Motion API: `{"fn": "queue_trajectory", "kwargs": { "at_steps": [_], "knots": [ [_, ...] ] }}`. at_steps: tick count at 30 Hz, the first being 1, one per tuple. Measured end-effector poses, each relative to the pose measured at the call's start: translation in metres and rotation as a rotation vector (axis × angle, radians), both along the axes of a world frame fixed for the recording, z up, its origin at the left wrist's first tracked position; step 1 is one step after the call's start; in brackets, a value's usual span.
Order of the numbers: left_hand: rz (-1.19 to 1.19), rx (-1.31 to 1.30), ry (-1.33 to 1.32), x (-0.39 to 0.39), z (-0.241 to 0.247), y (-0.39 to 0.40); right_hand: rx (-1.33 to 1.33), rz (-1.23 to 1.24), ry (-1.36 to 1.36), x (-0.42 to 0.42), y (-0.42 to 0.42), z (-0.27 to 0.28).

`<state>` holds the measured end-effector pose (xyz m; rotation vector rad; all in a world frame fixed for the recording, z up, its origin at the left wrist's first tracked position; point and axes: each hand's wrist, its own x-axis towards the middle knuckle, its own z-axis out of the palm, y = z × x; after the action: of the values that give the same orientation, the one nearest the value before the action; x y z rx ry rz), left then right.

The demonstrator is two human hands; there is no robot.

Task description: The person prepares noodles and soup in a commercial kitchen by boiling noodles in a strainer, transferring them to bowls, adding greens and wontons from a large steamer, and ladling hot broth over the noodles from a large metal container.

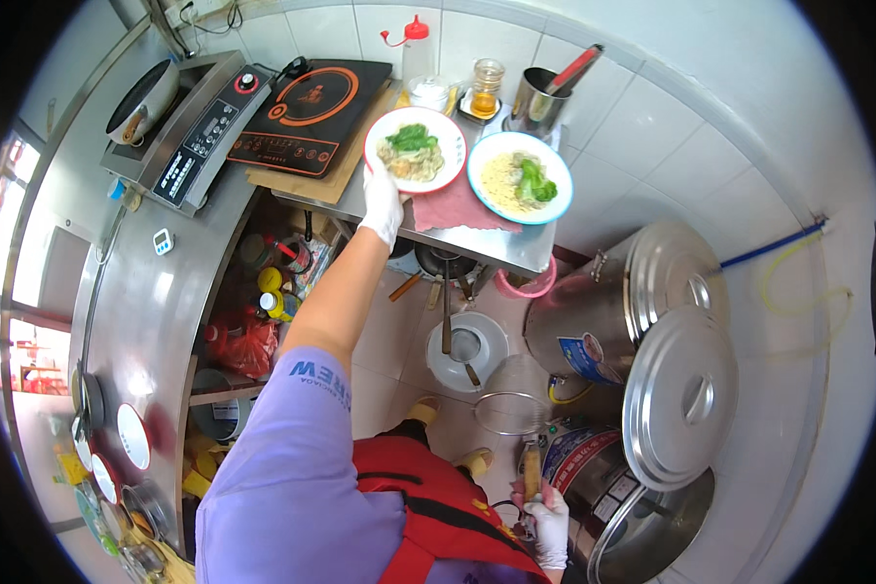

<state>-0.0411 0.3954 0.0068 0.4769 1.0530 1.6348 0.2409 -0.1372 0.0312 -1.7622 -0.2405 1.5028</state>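
My gloved left hand (382,204) grips the near left rim of a red-rimmed white bowl (448,172) holding noodles with leafy greens. Touching or close beside it on the right is a blue-rimmed white bowl (490,206) of noodles and broccoli-like greens. A pink cloth (445,210) lies under or before the bowls on a steel table. Low at the right, my gloved right hand (551,522) holds a wooden handle (531,471), seemingly that of the wire mesh strainer (512,414), with some reddish cloth in the grip.
An induction cooker (320,109) and a pan (143,102) on a second cooker stand left. A steel cup with tongs (540,98), a glass jar (487,87) and a squeeze bottle (417,58) are behind the bowls. Large lidded steel pots (598,314) stand right; a basin (482,365) is on the floor.
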Motion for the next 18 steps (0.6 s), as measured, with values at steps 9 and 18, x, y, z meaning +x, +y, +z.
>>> {"fn": "queue_trajectory", "kwargs": {
  "at_steps": [9, 18],
  "knots": [
    [-0.183, 0.057, 0.050, 0.005, -0.077, 0.076, -0.179, 0.326, 0.231, 0.014, 0.087, -0.122],
    [-0.153, -0.270, 0.125, -0.082, -0.061, -0.181, -0.340, 0.714, -0.580, 0.042, 0.166, -0.293]
  ]
}}
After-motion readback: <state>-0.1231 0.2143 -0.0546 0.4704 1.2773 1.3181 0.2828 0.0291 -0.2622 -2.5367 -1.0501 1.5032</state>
